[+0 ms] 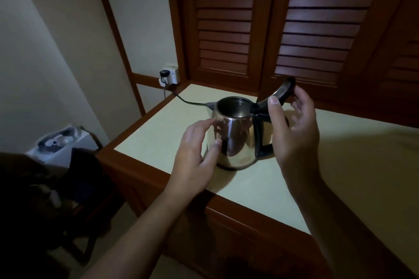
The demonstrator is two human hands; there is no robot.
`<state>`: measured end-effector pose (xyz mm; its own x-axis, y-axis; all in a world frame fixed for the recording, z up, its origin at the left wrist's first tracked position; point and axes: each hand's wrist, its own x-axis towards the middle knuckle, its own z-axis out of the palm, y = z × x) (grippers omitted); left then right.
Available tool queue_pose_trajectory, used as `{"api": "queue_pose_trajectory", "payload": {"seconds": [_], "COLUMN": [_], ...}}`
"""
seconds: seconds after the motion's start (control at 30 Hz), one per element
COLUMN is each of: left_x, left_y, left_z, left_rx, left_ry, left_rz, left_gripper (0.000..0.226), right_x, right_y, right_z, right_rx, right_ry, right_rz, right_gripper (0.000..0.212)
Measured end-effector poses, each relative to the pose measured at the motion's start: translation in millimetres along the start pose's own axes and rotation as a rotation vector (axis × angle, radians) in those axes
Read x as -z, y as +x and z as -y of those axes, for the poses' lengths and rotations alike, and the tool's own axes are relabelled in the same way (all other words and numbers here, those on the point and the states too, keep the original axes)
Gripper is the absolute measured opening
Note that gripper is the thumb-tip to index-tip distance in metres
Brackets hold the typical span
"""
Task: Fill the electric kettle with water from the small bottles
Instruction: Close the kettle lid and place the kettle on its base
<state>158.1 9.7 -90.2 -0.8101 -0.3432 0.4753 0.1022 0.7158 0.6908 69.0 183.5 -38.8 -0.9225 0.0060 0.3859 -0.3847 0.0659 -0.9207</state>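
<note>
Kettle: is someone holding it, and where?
Not gripped. The left hand touches the side of the kettle with straight fingers; the right hand is open around the raised lid, contact unclear.

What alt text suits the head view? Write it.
A steel kettle, lid flipped open, stands on a cream tabletop. The left hand touches its side; the right hand is beside its handle. Its cord runs to a wall socket.
</note>
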Motion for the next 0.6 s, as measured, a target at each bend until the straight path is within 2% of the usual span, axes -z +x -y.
{"api": "queue_pose_trajectory", "payload": {"seconds": [0.13, 0.27, 0.4, 0.47, 0.6], "left_x": [5, 7, 9, 11, 13], "left_y": [24, 39, 47, 51, 58], "left_z": [16, 26, 32, 34, 39], "left_rx": [0.002, 0.007, 0.014, 0.016, 0.044], "left_ry": [-0.058, -0.121, -0.165, -0.188, -0.202], "left_rz": [0.028, 0.037, 0.057, 0.058, 0.056], "left_gripper": [0.049, 0.050, 0.050, 0.049, 0.050], "right_x": [-27, -37, -49, -54, -62], "right_y": [3, 9, 15, 20, 30], "right_z": [7, 9, 11, 11, 14], "right_rx": [-0.005, 0.103, 0.323, 0.403, 0.503], "right_ry": [-0.057, -0.191, -0.444, -0.580, -0.878], "right_rz": [-0.108, -0.140, -0.142, -0.094, 0.129], "right_gripper": [0.047, 0.028, 0.033, 0.035, 0.041]}}
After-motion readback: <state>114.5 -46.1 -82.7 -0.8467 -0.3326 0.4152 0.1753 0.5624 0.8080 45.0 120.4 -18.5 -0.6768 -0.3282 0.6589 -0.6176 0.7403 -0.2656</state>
